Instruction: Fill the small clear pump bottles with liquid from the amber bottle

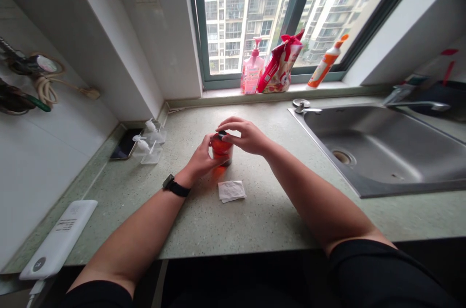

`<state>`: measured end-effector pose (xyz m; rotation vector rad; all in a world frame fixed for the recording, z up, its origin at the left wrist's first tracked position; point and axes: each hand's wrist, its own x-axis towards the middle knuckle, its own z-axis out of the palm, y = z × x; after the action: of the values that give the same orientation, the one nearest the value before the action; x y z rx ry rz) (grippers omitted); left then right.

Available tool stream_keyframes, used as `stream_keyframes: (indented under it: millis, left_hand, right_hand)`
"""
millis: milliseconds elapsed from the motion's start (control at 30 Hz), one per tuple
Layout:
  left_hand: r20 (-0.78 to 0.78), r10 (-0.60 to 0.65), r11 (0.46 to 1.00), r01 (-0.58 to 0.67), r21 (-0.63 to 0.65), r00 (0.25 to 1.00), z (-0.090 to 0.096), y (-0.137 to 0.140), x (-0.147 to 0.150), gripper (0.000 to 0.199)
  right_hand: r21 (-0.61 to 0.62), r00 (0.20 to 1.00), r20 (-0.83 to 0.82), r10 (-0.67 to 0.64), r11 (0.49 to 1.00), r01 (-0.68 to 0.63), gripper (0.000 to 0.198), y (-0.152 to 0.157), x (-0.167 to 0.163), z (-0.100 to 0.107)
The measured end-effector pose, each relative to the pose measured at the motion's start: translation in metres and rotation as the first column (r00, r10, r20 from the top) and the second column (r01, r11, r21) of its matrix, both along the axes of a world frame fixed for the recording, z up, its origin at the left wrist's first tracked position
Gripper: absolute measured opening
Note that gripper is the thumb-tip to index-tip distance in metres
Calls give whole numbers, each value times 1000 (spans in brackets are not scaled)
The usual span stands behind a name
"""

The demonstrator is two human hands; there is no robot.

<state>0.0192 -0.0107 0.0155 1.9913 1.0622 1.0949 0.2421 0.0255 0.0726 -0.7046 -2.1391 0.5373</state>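
A reddish-brown bottle (223, 148) with a dark cap (222, 134) stands upright on the speckled green-grey counter (269, 211). My left hand (201, 158) is wrapped round the bottle's side, its thumb across the near face. Over the top, my right hand (245, 135) has its fingers closed about the dark cap. The far side of the bottle is hidden by the fingers. A folded white tissue (232, 191) lies on the counter just in front of the bottle.
Two clear pump dispensers (150, 147) and a dark phone (126, 144) are at the left. A white power bank (60, 240) lies near the front left edge. A steel sink (386, 143) is set into the right. Along the windowsill stand a pink pump bottle (252, 72), a red bag (281, 67) and an orange-white bottle (325, 65).
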Motion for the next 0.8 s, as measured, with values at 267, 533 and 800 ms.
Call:
stream_keyframes:
  millis: [267,533,800]
  left_hand:
    - [24,4,988,-7,153,1000,-22,3,0,71]
    - [2,97,937,-92,338,995,-26,1,1,79]
    - [18,127,919,-125,373,992,-24,-2,1,79]
  right_hand:
    - [41,997,48,-62,997,60,11,-6,10,11]
    - [40,997,52,-53,998,51,20,-12,-10,5]
    - [73,990,39,-138,988,135,25,-8,5,13]
